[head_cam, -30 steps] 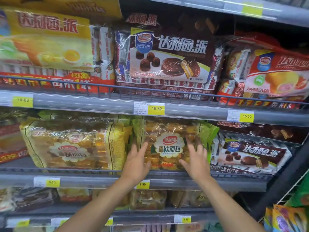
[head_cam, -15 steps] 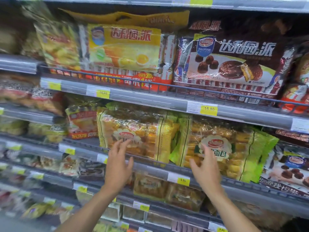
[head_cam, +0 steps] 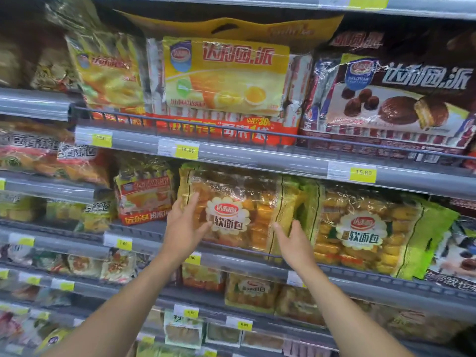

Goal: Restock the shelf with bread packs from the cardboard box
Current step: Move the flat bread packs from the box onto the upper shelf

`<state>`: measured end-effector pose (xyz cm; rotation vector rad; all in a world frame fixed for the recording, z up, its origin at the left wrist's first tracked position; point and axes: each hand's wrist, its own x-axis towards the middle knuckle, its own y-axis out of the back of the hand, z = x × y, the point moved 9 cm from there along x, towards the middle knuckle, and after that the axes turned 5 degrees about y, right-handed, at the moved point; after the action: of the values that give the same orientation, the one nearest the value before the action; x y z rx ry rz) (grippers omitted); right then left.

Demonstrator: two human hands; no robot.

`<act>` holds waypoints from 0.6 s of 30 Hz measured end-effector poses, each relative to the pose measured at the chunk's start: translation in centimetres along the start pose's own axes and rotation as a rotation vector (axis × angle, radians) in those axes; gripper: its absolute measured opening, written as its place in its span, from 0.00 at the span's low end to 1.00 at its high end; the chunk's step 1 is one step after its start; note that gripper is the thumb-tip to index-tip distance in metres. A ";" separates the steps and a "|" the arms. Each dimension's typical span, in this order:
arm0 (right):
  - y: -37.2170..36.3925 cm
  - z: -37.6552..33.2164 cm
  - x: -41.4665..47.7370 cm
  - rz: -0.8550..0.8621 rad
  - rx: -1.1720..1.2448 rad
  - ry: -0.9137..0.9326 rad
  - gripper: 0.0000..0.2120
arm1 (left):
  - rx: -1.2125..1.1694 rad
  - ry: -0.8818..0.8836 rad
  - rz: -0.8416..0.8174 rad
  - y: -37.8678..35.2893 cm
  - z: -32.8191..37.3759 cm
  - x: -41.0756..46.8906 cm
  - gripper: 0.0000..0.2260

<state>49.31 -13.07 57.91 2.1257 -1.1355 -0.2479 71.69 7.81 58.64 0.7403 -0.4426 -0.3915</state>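
Grey metal store shelving fills the view, tier over tier, each front strip carrying yellow price tags point(head_cam: 187, 150). The shelf point(head_cam: 231, 262) at hand height has a low wire rail. Between the two hands stands a yellow-edged bread pack point(head_cam: 239, 215), upright behind that rail. The left hand point(head_cam: 184, 228) lies flat on its front-left side, fingers straight and gripping nothing. The right hand point(head_cam: 293, 243) is spread and relaxed at the pack's lower right corner — whether it touches is unclear. Just right of it stands a green-edged bread pack point(head_cam: 365, 233); left of the left hand, a red pack point(head_cam: 144, 199). Above the hands sit a yellow pie pack point(head_cam: 226, 73) and a brown chocolate pie pack point(head_cam: 399, 99); below them — smaller bread packs point(head_cam: 252, 292).
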 end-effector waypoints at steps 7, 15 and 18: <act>-0.3 0.6 0.7 0.150 -0.132 -0.123 0.36 | 0.163 -0.096 -0.032 0.4 -0.4 1.6 0.38; -2.0 -6.2 -4.9 0.474 -0.474 0.483 0.41 | 0.305 -0.400 0.168 0.8 1.2 -1.2 0.45; -4.3 -5.8 -3.6 0.377 -0.552 0.389 0.49 | 0.353 -0.393 0.090 -1.0 1.8 -0.7 0.48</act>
<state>52.64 -5.77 58.79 1.3728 -1.0567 0.0315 70.01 6.43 58.92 0.9852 -0.9290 -0.3789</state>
